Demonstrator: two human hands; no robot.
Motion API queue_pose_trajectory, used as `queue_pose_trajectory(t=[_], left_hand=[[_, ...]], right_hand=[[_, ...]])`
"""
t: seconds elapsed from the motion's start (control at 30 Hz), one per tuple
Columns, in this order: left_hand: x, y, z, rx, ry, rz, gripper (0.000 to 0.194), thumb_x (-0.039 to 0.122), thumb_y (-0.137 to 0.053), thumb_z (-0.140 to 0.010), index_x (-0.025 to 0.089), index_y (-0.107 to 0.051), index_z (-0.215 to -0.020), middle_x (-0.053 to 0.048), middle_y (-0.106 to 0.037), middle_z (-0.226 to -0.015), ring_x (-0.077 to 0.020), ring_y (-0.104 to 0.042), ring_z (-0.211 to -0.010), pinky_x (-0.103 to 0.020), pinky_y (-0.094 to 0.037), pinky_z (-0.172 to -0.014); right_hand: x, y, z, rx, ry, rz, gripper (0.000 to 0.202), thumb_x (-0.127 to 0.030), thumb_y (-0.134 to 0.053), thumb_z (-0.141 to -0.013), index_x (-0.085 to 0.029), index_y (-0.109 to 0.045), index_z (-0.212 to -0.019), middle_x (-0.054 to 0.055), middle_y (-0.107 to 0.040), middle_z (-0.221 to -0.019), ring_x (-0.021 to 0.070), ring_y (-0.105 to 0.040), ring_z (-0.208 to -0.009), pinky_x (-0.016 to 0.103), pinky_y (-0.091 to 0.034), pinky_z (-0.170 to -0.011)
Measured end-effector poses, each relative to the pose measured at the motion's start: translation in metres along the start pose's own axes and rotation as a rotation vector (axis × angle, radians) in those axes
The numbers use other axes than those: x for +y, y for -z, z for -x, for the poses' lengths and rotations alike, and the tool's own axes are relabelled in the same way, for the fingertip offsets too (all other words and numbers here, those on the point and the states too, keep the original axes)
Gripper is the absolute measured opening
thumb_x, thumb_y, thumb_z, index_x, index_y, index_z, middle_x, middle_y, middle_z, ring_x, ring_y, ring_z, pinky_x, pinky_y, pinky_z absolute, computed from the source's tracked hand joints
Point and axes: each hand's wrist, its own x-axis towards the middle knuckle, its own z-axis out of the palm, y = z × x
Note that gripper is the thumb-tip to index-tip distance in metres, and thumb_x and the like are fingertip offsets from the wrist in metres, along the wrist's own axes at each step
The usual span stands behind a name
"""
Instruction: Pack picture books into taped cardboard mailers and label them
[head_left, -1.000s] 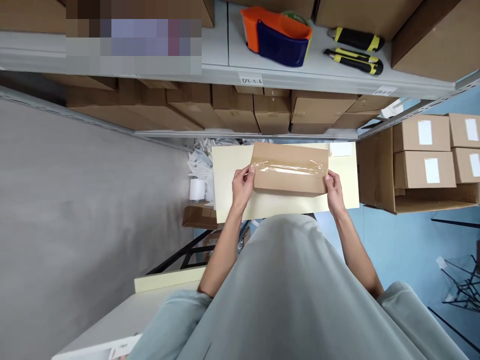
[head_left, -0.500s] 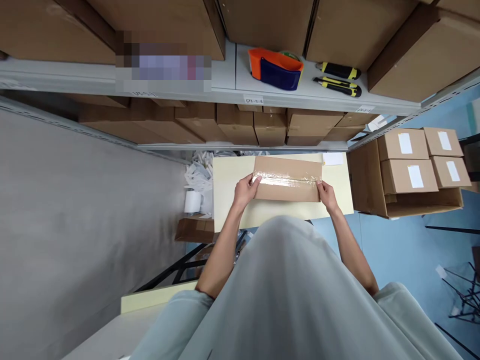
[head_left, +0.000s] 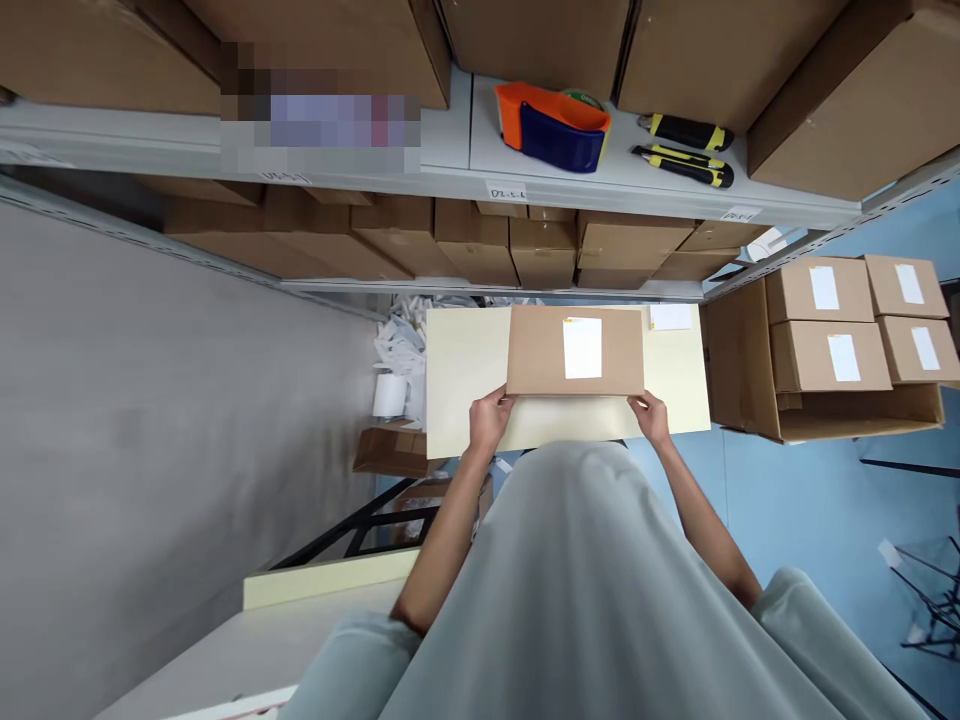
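Note:
A brown cardboard box with a white label facing up is over the cream tabletop. My left hand pinches its near left corner, fingers closed at the edge. At the near right corner, my right hand grips the box in the same way. The fingertips go partly under the box and are hidden there. A small white sheet lies on the tabletop just beyond the box's right end.
A large open carton at the right holds several labelled boxes. The shelf carries cartons, an orange-and-blue tape dispenser and two utility knives. Crumpled white paper and a white roll sit left of the table.
The box has been turned over: its taped seam faced up before, and now the labelled side does. Both hands moved from its ends to its near corners.

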Motion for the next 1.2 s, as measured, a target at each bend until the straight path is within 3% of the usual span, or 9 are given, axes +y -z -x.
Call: queue_pose_trajectory(t=[0.2, 0.33, 0.43, 0.53, 0.63, 0.73, 0.87, 1.03, 1.2], left_hand=[[-0.003, -0.018, 0.008, 0.036, 0.073, -0.038, 0.037, 0.026, -0.061, -0.096, 0.02, -0.081, -0.126, -0.014, -0.085, -0.118, -0.0355, -0.079, -0.115, -0.042, -0.059, -0.101], [0.007, -0.011, 0.01, 0.165, 0.042, 0.019, 0.054, 0.012, -0.051, -0.095, 0.013, -0.07, -0.146, -0.017, -0.078, -0.139, -0.0301, -0.077, -0.125, -0.041, -0.058, -0.111], [0.034, -0.009, 0.012, 0.428, 0.008, 0.049, 0.057, 0.011, -0.044, -0.099, 0.012, -0.066, -0.151, -0.017, -0.072, -0.148, -0.027, -0.073, -0.134, -0.042, -0.055, -0.119], [0.084, -0.021, 0.013, 0.543, -0.089, 0.084, 0.052, 0.019, -0.045, -0.105, 0.014, -0.066, -0.152, -0.015, -0.072, -0.149, -0.026, -0.07, -0.138, -0.042, -0.054, -0.121], [0.148, -0.05, 0.011, 0.512, -0.239, 0.122, 0.048, 0.028, -0.049, -0.109, 0.015, -0.067, -0.151, -0.015, -0.073, -0.147, -0.0262, -0.067, -0.142, -0.043, -0.052, -0.125], [0.209, -0.092, 0.005, 0.417, -0.364, 0.104, 0.045, 0.035, -0.05, -0.111, 0.019, -0.069, -0.149, -0.013, -0.073, -0.147, -0.0263, -0.067, -0.142, -0.045, -0.052, -0.126], [0.264, -0.15, -0.002, 0.281, -0.435, 0.09, 0.044, 0.038, -0.047, -0.114, 0.021, -0.069, -0.148, -0.012, -0.074, -0.146, -0.0262, -0.067, -0.142, -0.046, -0.053, -0.124], [0.285, -0.197, 0.0, 0.187, -0.408, 0.06, 0.043, 0.035, -0.046, -0.114, 0.023, -0.069, -0.149, -0.011, -0.075, -0.145, -0.0263, -0.068, -0.14, -0.047, -0.055, -0.122], [0.285, -0.212, 0.003, 0.138, -0.376, 0.017, 0.042, 0.032, -0.048, -0.112, 0.023, -0.069, -0.148, -0.011, -0.075, -0.146, -0.0269, -0.068, -0.14, -0.048, -0.056, -0.121]], right_hand=[[0.031, -0.003, 0.0, -0.078, 0.015, -0.019, 0.046, -0.053, -0.062, -0.088, -0.024, -0.08, -0.119, 0.008, -0.084, -0.116, 0.032, -0.08, -0.108, 0.054, -0.064, -0.103], [0.038, 0.028, -0.025, -0.122, 0.1, 0.144, 0.053, -0.047, -0.061, -0.095, -0.021, -0.075, -0.139, 0.012, -0.077, -0.141, 0.033, -0.078, -0.119, 0.054, -0.065, -0.105], [0.04, 0.066, -0.06, -0.05, 0.217, 0.32, 0.049, -0.042, -0.058, -0.102, -0.02, -0.074, -0.143, 0.014, -0.072, -0.15, 0.0342, -0.071, -0.136, 0.056, -0.057, -0.118], [0.037, 0.098, -0.108, -0.015, 0.313, 0.449, 0.046, -0.037, -0.055, -0.107, -0.018, -0.073, -0.145, 0.014, -0.068, -0.155, 0.0337, -0.064, -0.146, 0.056, -0.052, -0.125], [0.028, 0.11, -0.164, -0.055, 0.388, 0.545, 0.045, -0.031, -0.055, -0.108, -0.017, -0.071, -0.147, 0.013, -0.063, -0.161, 0.0327, -0.058, -0.152, 0.055, -0.048, -0.129], [0.02, 0.101, -0.214, -0.166, 0.447, 0.61, 0.046, -0.023, -0.056, -0.107, -0.015, -0.067, -0.152, 0.011, -0.055, -0.169, 0.029, -0.048, -0.16, 0.052, -0.04, -0.135], [0.02, 0.082, -0.256, -0.328, 0.449, 0.662, 0.049, -0.014, -0.059, -0.104, -0.012, -0.065, -0.152, 0.013, -0.05, -0.172, 0.0254, -0.042, -0.164, 0.046, -0.036, -0.137], [0.032, 0.075, -0.271, -0.394, 0.437, 0.643, 0.043, -0.013, -0.056, -0.106, -0.016, -0.07, -0.146, 0.009, -0.051, -0.172, 0.0234, -0.043, -0.164, 0.044, -0.04, -0.134], [0.039, 0.076, -0.277, -0.414, 0.425, 0.586, 0.032, -0.014, -0.055, -0.107, -0.02, -0.082, -0.124, 0.006, -0.055, -0.169, 0.0239, -0.046, -0.162, 0.044, -0.049, -0.128]])
